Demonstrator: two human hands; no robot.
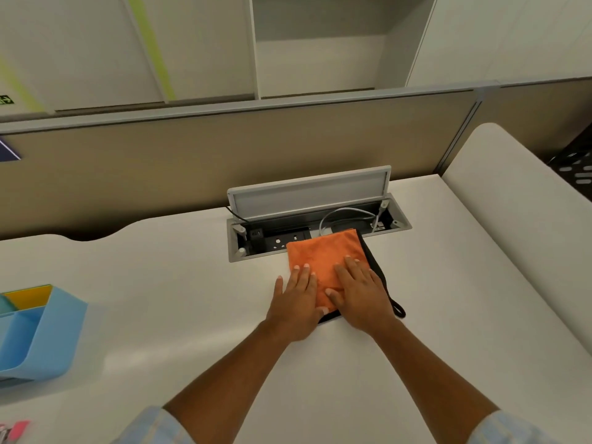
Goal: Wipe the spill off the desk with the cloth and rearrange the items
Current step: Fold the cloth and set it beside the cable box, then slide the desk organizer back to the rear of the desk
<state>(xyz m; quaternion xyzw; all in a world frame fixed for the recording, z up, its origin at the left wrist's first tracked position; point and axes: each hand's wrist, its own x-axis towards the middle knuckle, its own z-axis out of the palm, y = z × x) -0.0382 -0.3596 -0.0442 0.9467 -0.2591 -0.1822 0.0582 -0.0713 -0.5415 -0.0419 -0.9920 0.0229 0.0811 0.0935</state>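
An orange cloth (323, 256) with a black edge and loop lies folded flat on the white desk (160, 299), its far edge overlapping the open cable box. My left hand (296, 302) presses flat on the cloth's near left side, fingers spread. My right hand (358, 291) lies flat on its near right side, fingers apart. Neither hand grips the cloth. I see no spill on the desk surface.
An open cable box (317, 225) with a raised lid, sockets and a white cable sits behind the cloth. A blue desk organiser (38, 334) stands at the left edge. Pink items (16, 429) show at the bottom left. A beige partition (192, 161) backs the desk.
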